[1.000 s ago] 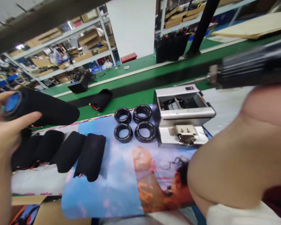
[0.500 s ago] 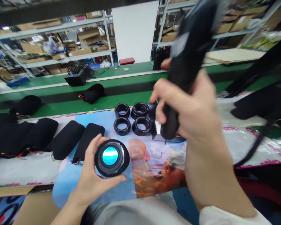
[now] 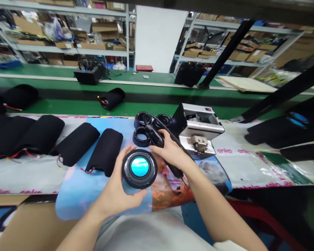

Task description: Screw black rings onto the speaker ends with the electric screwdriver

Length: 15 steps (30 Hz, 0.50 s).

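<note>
My left hand (image 3: 117,188) curls around a round black cylinder (image 3: 126,174), its ringed end turned up toward me. A glossy blue disc (image 3: 140,167) sits in the centre of that end. In my right hand (image 3: 170,148) is a black electric screwdriver (image 3: 157,136), tilted, with a cord looping off its upper end and a thin bit (image 3: 184,182) pointing down. The bit is apart from the cylinder. Behind the screwdriver, black rings (image 3: 141,141) lie on the blue printed mat (image 3: 75,195), some partly hidden by it.
A silver screw feeder (image 3: 205,129) stands behind my right hand. Several black fabric-covered cylinders with red wires, such as one sleeve (image 3: 106,150), lie to the left. More dark cylinders (image 3: 267,127) are at the right. A black post (image 3: 272,90) slants across the right side.
The screwdriver has come down from high on the right to beside the cylinder. My left hand still holds the cylinder, now turned more squarely upward. The screw feeder has come into fuller view.
</note>
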### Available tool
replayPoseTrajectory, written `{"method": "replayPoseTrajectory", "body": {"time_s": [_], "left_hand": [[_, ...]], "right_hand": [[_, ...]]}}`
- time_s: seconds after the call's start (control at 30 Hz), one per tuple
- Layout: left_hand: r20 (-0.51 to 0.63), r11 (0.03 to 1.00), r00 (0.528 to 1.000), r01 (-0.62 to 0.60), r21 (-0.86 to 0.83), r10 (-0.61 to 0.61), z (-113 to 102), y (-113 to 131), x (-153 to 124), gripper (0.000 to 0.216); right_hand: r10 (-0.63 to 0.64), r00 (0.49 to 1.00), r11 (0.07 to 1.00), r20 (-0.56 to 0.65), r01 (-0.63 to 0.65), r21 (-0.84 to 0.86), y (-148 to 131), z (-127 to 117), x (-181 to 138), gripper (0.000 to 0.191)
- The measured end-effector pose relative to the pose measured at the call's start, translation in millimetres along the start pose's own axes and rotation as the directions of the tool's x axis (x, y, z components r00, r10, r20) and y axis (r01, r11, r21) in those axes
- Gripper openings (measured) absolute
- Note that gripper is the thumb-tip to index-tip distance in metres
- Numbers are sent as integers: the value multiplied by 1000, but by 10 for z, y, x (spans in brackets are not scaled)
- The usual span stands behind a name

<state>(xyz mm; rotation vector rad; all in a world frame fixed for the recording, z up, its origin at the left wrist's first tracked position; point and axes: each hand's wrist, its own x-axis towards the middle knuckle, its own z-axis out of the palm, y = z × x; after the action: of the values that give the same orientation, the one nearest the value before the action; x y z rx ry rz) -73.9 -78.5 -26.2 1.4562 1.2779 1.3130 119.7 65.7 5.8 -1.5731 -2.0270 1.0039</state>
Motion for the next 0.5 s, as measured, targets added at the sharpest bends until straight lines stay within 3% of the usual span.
{"method": "replayPoseTrajectory", "body": {"time_s": [0.13,0.33,0.4,0.5], "left_hand": [[39,1000,999,11,5,-11,-33,120,51,86],[-43,996,998,-49,71,52,36,-11,-3,102],[-17,996,997,-68,61,70,11,-20,-7,104],[103,993,992,-82,83,73,-81,23,-7,108]], "right_hand": [[27,994,1000,108,-27,-1,50,-54,-49,74],[43,948,991,316,-81,107,45,-261,-247,71],[44,956,983,290,-93,159,31,-355,-318,64],[46,992,961,122,-77,267,35,-510,-453,58]]}}
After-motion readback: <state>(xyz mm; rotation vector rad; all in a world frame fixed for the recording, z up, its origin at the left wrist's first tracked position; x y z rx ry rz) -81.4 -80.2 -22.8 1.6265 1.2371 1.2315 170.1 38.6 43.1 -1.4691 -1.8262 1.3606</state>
